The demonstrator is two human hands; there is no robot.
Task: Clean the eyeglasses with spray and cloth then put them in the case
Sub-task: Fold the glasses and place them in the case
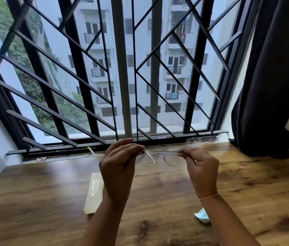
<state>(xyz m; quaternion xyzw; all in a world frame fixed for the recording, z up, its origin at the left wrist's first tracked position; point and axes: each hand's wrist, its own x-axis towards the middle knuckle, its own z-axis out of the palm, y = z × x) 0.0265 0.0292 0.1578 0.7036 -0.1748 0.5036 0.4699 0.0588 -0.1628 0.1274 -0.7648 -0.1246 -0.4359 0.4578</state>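
Clear-framed eyeglasses (159,158) are held up above the wooden table (33,183), lenses hanging down. My left hand (118,167) pinches the frame's left end, where a temple arm is folded partway in. My right hand (200,167) pinches the right end. A cream glasses case (94,192) lies closed on the table, just left of my left forearm. A light blue cloth (202,217) lies crumpled on the table, partly hidden by my right forearm. No spray bottle is in view.
A barred window with a mesh screen (122,77) stands straight ahead behind the table. A dark curtain (273,86) hangs at the right. Clear plastic wrapping (202,139) lies on the sill near the curtain.
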